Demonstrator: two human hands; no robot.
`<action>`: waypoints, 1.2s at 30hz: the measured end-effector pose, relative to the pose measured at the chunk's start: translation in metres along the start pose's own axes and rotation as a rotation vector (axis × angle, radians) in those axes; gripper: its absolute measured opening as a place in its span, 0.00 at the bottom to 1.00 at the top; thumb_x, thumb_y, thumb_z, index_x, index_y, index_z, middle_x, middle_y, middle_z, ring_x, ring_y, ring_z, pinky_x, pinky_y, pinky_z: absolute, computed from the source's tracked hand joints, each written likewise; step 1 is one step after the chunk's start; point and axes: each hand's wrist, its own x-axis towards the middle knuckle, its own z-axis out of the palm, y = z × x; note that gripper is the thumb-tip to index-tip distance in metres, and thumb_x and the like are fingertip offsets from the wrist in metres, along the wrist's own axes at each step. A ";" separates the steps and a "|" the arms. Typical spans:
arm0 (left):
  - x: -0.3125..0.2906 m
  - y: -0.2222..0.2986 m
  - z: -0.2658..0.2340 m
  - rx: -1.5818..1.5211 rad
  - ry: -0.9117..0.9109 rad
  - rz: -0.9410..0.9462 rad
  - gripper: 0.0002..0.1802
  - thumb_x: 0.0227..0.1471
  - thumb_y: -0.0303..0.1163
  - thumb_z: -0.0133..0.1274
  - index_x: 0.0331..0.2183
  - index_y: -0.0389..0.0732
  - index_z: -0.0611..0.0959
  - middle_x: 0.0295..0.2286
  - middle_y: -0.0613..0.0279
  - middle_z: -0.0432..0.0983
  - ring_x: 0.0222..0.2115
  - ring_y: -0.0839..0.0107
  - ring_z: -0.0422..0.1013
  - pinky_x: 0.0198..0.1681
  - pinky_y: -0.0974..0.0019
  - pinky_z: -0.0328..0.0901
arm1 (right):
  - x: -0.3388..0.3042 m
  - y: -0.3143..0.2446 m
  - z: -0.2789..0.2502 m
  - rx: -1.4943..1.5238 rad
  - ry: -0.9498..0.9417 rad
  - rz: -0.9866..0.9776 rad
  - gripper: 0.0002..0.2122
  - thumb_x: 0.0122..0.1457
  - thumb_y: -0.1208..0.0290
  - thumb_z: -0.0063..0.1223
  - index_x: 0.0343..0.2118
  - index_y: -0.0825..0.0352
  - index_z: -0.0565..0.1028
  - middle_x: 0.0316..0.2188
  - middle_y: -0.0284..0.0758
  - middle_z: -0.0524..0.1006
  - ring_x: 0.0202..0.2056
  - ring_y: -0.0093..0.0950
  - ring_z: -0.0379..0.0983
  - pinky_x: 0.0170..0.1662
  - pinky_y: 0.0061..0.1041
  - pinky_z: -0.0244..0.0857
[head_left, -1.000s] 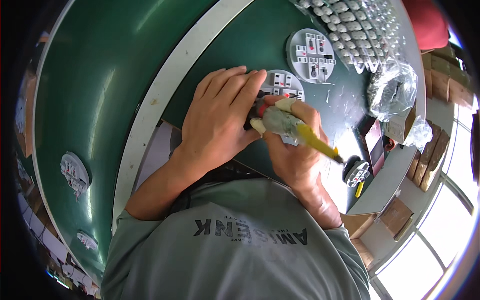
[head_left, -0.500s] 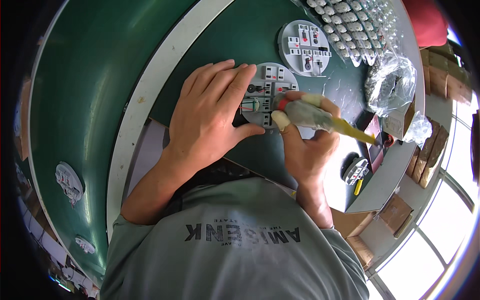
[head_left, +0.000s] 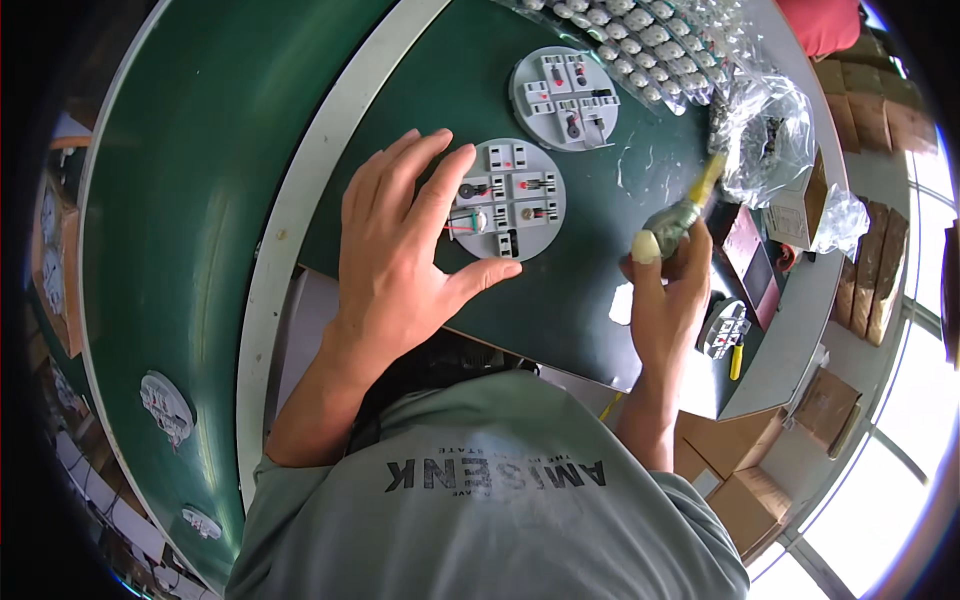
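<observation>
A round grey plastic base (head_left: pixel 512 205) with small raised modules, a black round part and thin wires lies on the green table. My left hand (head_left: pixel 400 235) hovers at its left side, fingers spread and holding nothing, overlapping its edge. Right of the base and apart from it, my right hand (head_left: pixel 672 290) grips a screwdriver-like tool (head_left: pixel 676 222) with a thick grey-green body and tapered yellow end. Its working tip is hidden. A pale finger cot (head_left: pixel 646 247) covers one fingertip. A second, similar base (head_left: pixel 566 98) sits just beyond the first.
White domed parts in clear plastic trays (head_left: pixel 650 45) occupy the far right, beside a crumpled clear bag (head_left: pixel 770 140). Another base (head_left: pixel 722 330) lies by a yellow-handled tool (head_left: pixel 737 361) at right. Past a pale rail (head_left: pixel 310 180), the green surface at left carries two bases (head_left: pixel 166 408).
My right hand has drawn the tool off the base and away to the right, its yellow end now pointing up. My left hand has lifted slightly, its fingers more spread.
</observation>
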 end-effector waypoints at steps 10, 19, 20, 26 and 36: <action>0.022 0.008 0.034 0.074 -0.023 0.121 0.13 0.43 0.33 0.75 0.33 0.45 0.90 0.50 0.67 0.81 0.59 0.52 0.69 0.63 0.46 0.60 | 0.069 0.036 -0.054 -0.241 0.255 -0.136 0.16 0.70 0.66 0.58 0.54 0.72 0.81 0.41 0.38 0.85 0.40 0.23 0.80 0.46 0.25 0.72; 0.028 0.004 0.031 0.120 -0.065 0.150 0.18 0.44 0.35 0.74 0.40 0.46 0.90 0.55 0.62 0.78 0.60 0.50 0.69 0.65 0.42 0.57 | 0.234 0.084 -0.100 -0.561 0.199 -0.234 0.17 0.66 0.69 0.57 0.54 0.70 0.82 0.38 0.39 0.86 0.39 0.23 0.79 0.46 0.25 0.71; 0.027 0.000 0.032 0.104 -0.054 0.135 0.22 0.44 0.35 0.75 0.44 0.46 0.90 0.57 0.59 0.77 0.60 0.49 0.68 0.66 0.42 0.57 | 0.249 0.091 -0.100 -0.550 0.198 -0.236 0.17 0.66 0.69 0.57 0.54 0.70 0.82 0.38 0.39 0.86 0.39 0.23 0.79 0.46 0.25 0.71; 0.018 -0.003 0.008 -0.099 0.047 -0.049 0.38 0.40 0.40 0.77 0.54 0.44 0.84 0.61 0.52 0.71 0.61 0.48 0.67 0.66 0.42 0.58 | 0.271 0.111 -0.083 -0.785 0.196 -0.175 0.16 0.64 0.69 0.56 0.52 0.67 0.83 0.39 0.41 0.86 0.40 0.27 0.82 0.48 0.30 0.73; 0.043 -0.025 0.004 0.134 -0.291 0.304 0.42 0.40 0.42 0.78 0.56 0.37 0.82 0.58 0.49 0.75 0.54 0.52 0.75 0.56 0.52 0.72 | 0.278 0.138 -0.072 -0.508 0.416 -0.267 0.15 0.64 0.66 0.59 0.50 0.68 0.85 0.38 0.41 0.87 0.39 0.31 0.84 0.48 0.30 0.74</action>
